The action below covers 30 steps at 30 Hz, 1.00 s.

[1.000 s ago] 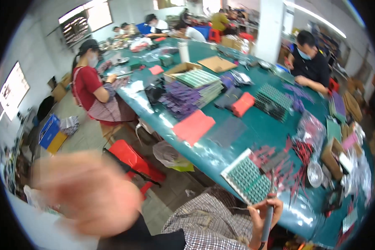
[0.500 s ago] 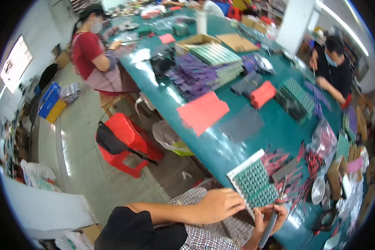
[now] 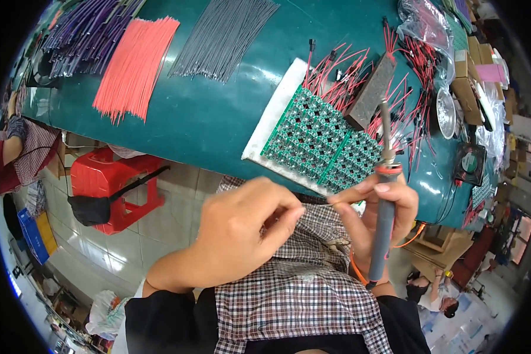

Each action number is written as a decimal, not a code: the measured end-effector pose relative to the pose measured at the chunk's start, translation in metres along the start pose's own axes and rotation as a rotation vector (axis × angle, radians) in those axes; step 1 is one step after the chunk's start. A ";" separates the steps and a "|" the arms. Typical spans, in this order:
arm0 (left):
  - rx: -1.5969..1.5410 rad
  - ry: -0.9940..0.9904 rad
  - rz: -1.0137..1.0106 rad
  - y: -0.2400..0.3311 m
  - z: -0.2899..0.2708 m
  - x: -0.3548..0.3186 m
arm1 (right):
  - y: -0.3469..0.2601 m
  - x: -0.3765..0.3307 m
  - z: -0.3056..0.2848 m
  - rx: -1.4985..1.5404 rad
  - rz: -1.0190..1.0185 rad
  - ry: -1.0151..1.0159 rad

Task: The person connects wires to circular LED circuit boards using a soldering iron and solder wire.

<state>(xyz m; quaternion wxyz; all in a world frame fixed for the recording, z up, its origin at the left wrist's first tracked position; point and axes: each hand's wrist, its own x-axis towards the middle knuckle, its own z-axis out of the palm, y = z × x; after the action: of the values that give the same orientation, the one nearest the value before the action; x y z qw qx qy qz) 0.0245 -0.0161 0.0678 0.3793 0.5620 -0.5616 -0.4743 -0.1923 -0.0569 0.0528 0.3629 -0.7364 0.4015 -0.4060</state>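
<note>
My right hand (image 3: 374, 215) grips a grey soldering iron (image 3: 384, 194) with a red collar, its tip pointing up over the table. My left hand (image 3: 242, 233) pinches a thin dark wire that runs across to my right thumb and forefinger, just below the table's near edge. Directly above both hands lies a panel of small green circuit boards (image 3: 321, 144) on a white pad (image 3: 271, 121). Loose red wires with black ends (image 3: 348, 76) are scattered behind the panel. My checked apron (image 3: 301, 295) fills the lower middle.
A teal table (image 3: 206, 112) carries bundles of pink wires (image 3: 133, 65), grey wires (image 3: 224, 35) and purple wires (image 3: 82, 29). A grey block (image 3: 369, 91), a metal dish (image 3: 445, 115) and a small fan (image 3: 469, 162) sit at right. A red stool (image 3: 115, 180) stands on the floor at left.
The view has dropped down and closer to the table's near edge. My left hand has come across to meet my right hand, and both now pinch the thin wire.
</note>
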 end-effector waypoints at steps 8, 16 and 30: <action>0.285 0.427 0.226 -0.029 -0.005 0.052 | 0.006 -0.004 -0.004 -0.267 -0.162 0.095; 0.428 0.441 0.223 -0.047 0.009 0.067 | 0.002 -0.001 0.006 -0.433 -0.216 0.011; 0.246 0.458 0.263 -0.063 0.018 0.073 | 0.010 0.001 0.027 -0.400 -0.173 0.058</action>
<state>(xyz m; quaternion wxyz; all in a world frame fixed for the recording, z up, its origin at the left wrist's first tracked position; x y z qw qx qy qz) 0.0187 -0.0812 -0.0056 0.4835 0.6185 -0.5827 -0.2103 -0.1706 -0.0566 0.0337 0.1618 -0.8135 0.4194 -0.3690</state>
